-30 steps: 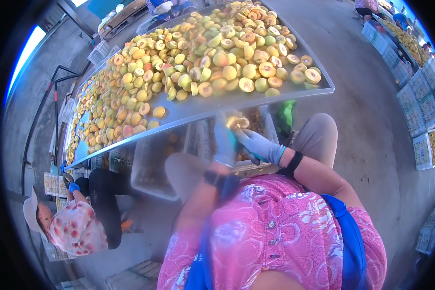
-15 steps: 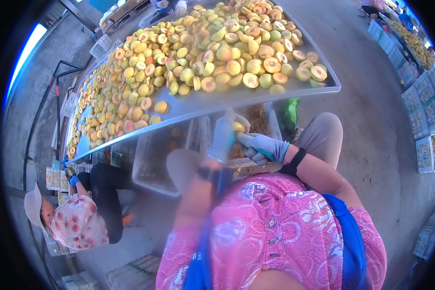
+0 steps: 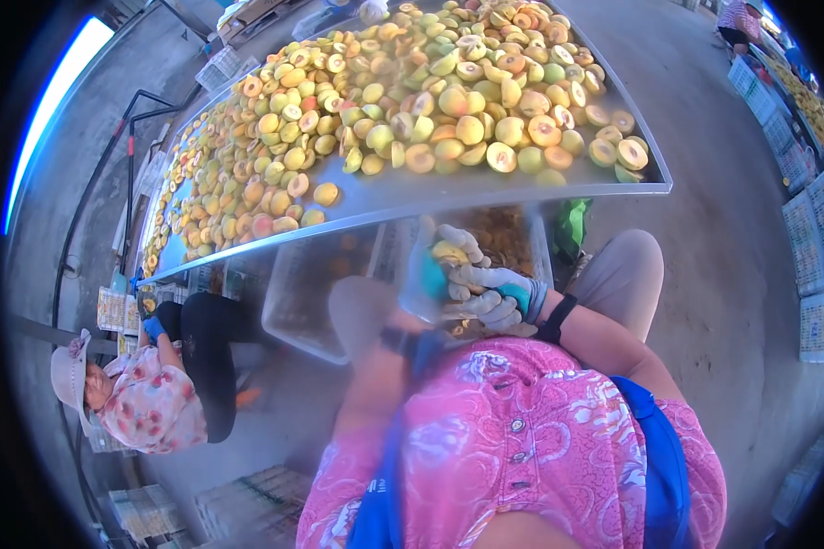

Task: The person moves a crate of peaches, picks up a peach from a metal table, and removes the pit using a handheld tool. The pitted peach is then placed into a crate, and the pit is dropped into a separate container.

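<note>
My left hand [image 3: 433, 274], in a pale glove with a teal patch and blurred, is closed around a yellow peach half [image 3: 447, 252]. Close against it, my right hand [image 3: 502, 295] has its gloved fingers curled; whatever they grip is hidden. Both hands are in front of my lap, below the near edge of a metal table [image 3: 412, 194]. On that table lies a large heap of halved peaches [image 3: 375, 128], several showing brown pits or pit hollows. Beneath my hands stands a crate [image 3: 542, 245] holding brownish pieces.
A pale plastic bin [image 3: 293, 306] stands left of my knees, a green bag [image 3: 572, 224] to the right. A co-worker [image 3: 151, 403] in a hat sits at left. Stacked crates [image 3: 810, 238] and another fruit-laden table [image 3: 806, 101] line the far right.
The view has shifted, so the table appears lower and further right. My left hand's fingers now show more around the fruit, and my right hand has come closer beneath it.
</note>
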`<state>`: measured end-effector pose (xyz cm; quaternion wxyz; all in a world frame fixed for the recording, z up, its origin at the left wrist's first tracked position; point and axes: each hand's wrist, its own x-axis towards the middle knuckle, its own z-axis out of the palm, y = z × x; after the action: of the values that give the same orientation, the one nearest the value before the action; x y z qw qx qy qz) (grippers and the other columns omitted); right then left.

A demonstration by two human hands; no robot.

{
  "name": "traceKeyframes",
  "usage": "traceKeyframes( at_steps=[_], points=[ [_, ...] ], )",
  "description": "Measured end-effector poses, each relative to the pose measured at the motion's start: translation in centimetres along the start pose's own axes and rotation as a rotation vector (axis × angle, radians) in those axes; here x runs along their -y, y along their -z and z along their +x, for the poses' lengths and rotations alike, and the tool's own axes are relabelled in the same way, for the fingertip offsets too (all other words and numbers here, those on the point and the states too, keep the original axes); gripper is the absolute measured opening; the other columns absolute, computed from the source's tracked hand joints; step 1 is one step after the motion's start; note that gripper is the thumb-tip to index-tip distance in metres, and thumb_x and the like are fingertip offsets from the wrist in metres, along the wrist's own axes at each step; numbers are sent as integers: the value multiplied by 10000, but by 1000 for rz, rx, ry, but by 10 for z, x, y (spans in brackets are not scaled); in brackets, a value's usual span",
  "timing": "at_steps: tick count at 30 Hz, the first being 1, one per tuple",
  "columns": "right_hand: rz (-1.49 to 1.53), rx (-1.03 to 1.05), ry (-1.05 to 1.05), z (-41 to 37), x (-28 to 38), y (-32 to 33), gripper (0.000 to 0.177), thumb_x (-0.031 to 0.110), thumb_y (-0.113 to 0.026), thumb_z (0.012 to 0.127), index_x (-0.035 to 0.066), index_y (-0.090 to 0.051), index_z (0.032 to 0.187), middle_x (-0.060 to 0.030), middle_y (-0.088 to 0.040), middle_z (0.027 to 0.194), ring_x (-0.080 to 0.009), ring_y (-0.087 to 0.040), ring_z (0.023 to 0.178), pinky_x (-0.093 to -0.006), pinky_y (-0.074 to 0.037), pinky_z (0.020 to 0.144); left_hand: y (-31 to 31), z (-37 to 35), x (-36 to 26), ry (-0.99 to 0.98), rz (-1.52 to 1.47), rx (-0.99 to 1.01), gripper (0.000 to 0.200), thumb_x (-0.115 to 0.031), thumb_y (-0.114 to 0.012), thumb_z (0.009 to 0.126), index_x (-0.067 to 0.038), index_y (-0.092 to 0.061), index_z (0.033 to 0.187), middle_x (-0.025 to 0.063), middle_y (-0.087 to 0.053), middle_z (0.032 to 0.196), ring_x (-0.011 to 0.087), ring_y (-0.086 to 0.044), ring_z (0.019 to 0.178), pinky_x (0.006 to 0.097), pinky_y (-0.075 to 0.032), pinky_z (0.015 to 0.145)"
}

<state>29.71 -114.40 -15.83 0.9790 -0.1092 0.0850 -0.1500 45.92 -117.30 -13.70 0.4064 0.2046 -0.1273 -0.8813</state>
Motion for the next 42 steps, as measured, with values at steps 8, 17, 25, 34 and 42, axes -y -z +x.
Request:
traceKeyframes(
  at_steps=[8,17,25,34,42],
  points=[
    [58,9,133,-17,7,-8,305,400,-479,994,159,-514,811,85,-404,577,-23,-387,434,-171,-322,389,154,-37,-142,-668,322,-315,390,-420,-480,973,-64,-621,1043,136,-635,1043,252,-572,975,355,-480,887],
    [-248,-472,279,-6,-10,41,526,628,-482,897,126,-487,740,28,-349,531,-110,-337,419,-298,-300,400,45,55,-133,-786,1913,-547,446,-412,-497,950,-33,-579,1173,165,-609,1148,293,-566,1036,380,-476,917],
    [-376,-569,291,4,-3,77,568,625,-364,940,113,-534,763,-35,-432,585,-192,-428,469,-373,-342,482,27,112,-107,-672,2361,-376,527,-469,-512,925,-23,-565,1199,186,-611,1149,327,-576,1024,410,-480,903],
    [-389,-699,320,0,-7,65,564,606,-363,946,91,-585,889,-73,-522,679,-222,-480,547,-397,-389,540,46,116,-119,-727,2615,-454,620,-534,-529,897,-10,-550,1229,208,-613,1150,364,-587,1011,443,-484,888],
    [-531,-692,350,-2,-10,69,605,593,-418,920,28,-609,1022,-122,-603,840,-266,-554,613,-420,-487,584,45,116,-127,-809,2706,-382,705,-592,-544,871,0,-536,1255,229,-614,1151,398,-597,999,473,-488,874]
  ],
)
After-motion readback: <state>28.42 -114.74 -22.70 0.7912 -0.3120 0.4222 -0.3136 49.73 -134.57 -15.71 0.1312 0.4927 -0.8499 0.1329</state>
